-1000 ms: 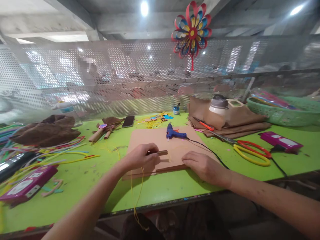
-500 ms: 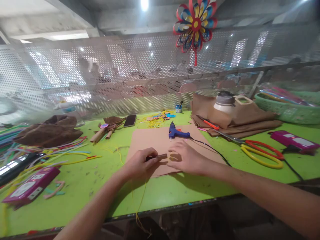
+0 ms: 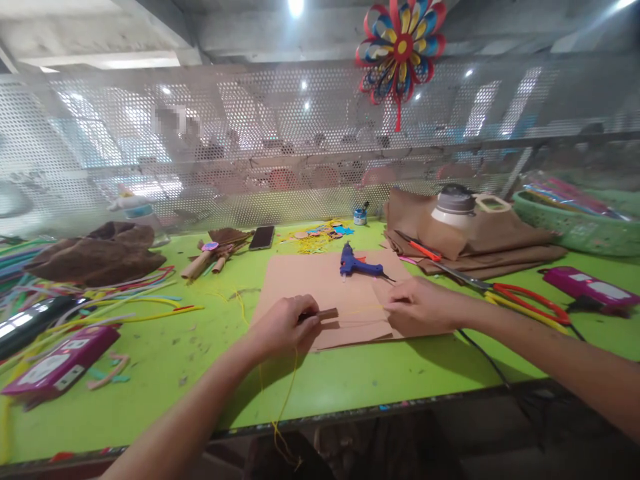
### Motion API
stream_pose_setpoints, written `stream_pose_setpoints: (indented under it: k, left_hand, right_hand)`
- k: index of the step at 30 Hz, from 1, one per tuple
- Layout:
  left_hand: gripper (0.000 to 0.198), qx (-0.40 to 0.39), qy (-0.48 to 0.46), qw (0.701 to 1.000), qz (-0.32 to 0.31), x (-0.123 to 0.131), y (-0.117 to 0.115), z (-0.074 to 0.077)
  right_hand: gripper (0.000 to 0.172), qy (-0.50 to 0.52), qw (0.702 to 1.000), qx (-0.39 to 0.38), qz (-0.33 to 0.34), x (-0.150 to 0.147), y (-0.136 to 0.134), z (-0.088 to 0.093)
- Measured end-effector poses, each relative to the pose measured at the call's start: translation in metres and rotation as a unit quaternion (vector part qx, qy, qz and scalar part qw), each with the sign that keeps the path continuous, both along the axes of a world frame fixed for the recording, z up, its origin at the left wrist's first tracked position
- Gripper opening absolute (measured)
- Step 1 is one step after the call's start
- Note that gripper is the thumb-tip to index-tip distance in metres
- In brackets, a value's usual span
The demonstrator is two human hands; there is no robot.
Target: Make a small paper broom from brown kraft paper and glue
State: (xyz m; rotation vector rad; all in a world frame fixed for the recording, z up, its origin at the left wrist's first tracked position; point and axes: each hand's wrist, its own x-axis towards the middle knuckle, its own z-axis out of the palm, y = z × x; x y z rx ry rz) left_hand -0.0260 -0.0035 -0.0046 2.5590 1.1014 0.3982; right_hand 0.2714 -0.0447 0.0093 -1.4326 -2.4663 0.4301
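Observation:
My left hand (image 3: 290, 323) is closed around a small brown strip or roll (image 3: 328, 313), whose end sticks out to the right between thumb and fingers. From there a thin yellow thread (image 3: 361, 311) runs taut to my right hand (image 3: 413, 303), which pinches it. Loose yellow thread (image 3: 285, 400) also hangs from my left hand over the table's front edge. Both hands are above a tan board (image 3: 285, 273). Beyond them on the board lies a blue glue gun (image 3: 361, 264), its black cord partly hidden by my right arm.
Large scissors (image 3: 530, 303) and folded brown cloth or paper (image 3: 530, 257) lie right, near a purple box (image 3: 590, 288) and green basket (image 3: 545, 220). A phone (image 3: 262, 238) and paper scraps (image 3: 320, 235) are behind. Pipe cleaners (image 3: 135, 313) and another purple box (image 3: 63, 360) lie left.
My right hand has moved right, away from the brown strip, and its fingers have closed. The yellow thread is now stretched between the hands. My left hand has stayed nearly in place.

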Motion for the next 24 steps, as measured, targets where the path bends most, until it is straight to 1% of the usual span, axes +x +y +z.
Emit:
stream_pose_setpoints:
  k: [4,8,10,12,14,17,19,20,22,24]
  left_hand:
    - [0.023,0.015,0.026,1.000,-0.006,0.000,-0.001,0.003]
    - [0.022,0.007,0.018,0.999,-0.039,-0.003,-0.002,0.001]
    - [0.022,0.004,0.001,0.999,-0.047,-0.004,-0.003,-0.002]
    - [0.021,0.002,-0.021,0.999,-0.036,-0.004,-0.005,-0.005]
    - [0.020,0.000,-0.037,0.999,-0.022,-0.004,-0.008,-0.006]
    - [0.019,-0.002,-0.042,0.999,-0.018,-0.003,-0.011,-0.005]
    - [0.019,-0.003,-0.042,0.999,-0.018,-0.003,-0.012,-0.004]
    - [0.018,-0.003,-0.043,0.999,-0.017,-0.003,-0.013,-0.003]
    - [0.018,-0.003,-0.046,0.999,-0.011,-0.003,-0.014,-0.004]
    - [0.017,-0.002,-0.051,0.999,-0.008,-0.004,-0.015,-0.005]
  right_hand:
    - [0.030,-0.061,0.998,0.025,0.008,0.021,-0.001,-0.005]
    - [0.032,-0.123,0.991,0.060,-0.011,0.028,-0.009,-0.015]
    - [0.029,-0.136,0.988,0.075,-0.020,0.030,-0.015,-0.018]
    - [0.024,-0.126,0.987,0.098,-0.028,0.032,-0.019,-0.015]
    - [0.023,-0.100,0.985,0.137,-0.042,0.032,-0.018,-0.005]
    - [0.025,-0.048,0.978,0.185,-0.087,0.024,-0.002,0.016]
    - [0.026,-0.045,0.975,0.184,-0.118,0.013,0.018,0.025]
    - [0.026,-0.062,0.974,0.176,-0.126,0.006,0.030,0.027]
    - [0.026,-0.112,0.975,0.148,-0.124,-0.010,0.055,0.021]
    - [0.020,-0.134,0.973,0.139,-0.124,-0.024,0.076,0.007]
